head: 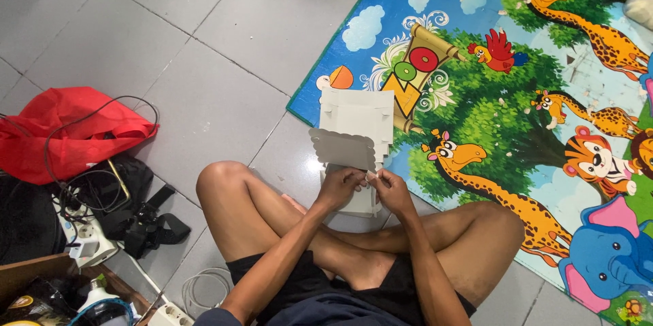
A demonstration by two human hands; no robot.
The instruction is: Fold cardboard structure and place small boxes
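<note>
Seated cross-legged, the left hand (338, 185) and right hand (388, 185) are both pinching the near edge of a grey scalloped card panel (343, 148), apparently mid-fold; the next move is likely calling for a firm crease. Beyond lies a stack of flat white cartons (358, 116), straddling the play mat (517, 88) edge, with open tile floor (170, 20) stretching far left.

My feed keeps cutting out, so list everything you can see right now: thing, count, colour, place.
cardboard piece: one, grey, scalloped edge, held by both hands
flat cardboard sheets: a stack, white, on the floor beyond the hands
play mat: one, cartoon animals, right
red bag: one, left
black bag with straps: one, left
power strip: one, white, lower left
tiled floor: grey
left hand: fingers pinching the cardboard piece
right hand: fingers pinching it too
</note>
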